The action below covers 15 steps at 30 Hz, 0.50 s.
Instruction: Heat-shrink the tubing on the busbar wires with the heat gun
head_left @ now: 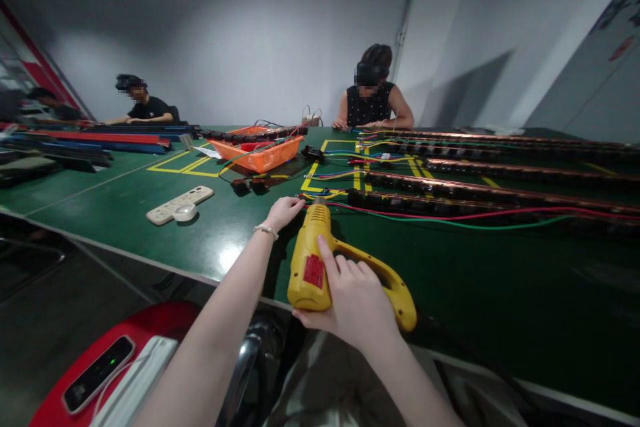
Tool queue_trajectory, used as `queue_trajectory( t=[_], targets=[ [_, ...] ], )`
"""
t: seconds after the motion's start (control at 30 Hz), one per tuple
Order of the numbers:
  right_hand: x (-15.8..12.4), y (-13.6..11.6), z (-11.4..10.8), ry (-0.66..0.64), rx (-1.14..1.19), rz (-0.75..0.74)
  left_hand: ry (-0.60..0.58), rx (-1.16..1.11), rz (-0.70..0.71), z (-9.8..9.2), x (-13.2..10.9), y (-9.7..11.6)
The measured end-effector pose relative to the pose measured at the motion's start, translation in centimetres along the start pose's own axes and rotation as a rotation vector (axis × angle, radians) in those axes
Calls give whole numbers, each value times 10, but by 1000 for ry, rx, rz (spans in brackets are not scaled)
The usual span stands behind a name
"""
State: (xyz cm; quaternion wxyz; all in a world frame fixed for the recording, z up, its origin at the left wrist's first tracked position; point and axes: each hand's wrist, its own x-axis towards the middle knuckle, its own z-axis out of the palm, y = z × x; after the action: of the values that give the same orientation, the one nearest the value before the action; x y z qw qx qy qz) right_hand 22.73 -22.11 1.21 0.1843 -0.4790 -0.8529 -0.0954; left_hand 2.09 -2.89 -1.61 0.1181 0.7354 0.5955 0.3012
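My right hand (356,300) is wrapped round the handle of a yellow heat gun (313,253) with a red label, its nozzle pointing away across the green table (150,213). My left hand (283,211) reaches past the gun's nozzle with fingers curled, pinching at coloured wires (320,195) beside the nozzle tip. What the fingers hold is too small to make out. A bracelet sits on my left wrist.
Long copper-and-black strips (475,193) with red and green wires run across the right. An orange basket (260,150) and a white remote (179,204) lie left of centre. Two people sit at the far side. A red stool with a phone (97,373) is near my left.
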Motion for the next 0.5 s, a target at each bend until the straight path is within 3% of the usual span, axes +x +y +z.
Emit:
queue_trajectory(
  t=[0.27,0.5],
  targets=[
    [6,-6,-1,-58,62,-22,-16,-25,-6,2,1,-6],
    [6,5,-8,-130,149,-28,-24,-25,14,0,-3,-2]
  ],
)
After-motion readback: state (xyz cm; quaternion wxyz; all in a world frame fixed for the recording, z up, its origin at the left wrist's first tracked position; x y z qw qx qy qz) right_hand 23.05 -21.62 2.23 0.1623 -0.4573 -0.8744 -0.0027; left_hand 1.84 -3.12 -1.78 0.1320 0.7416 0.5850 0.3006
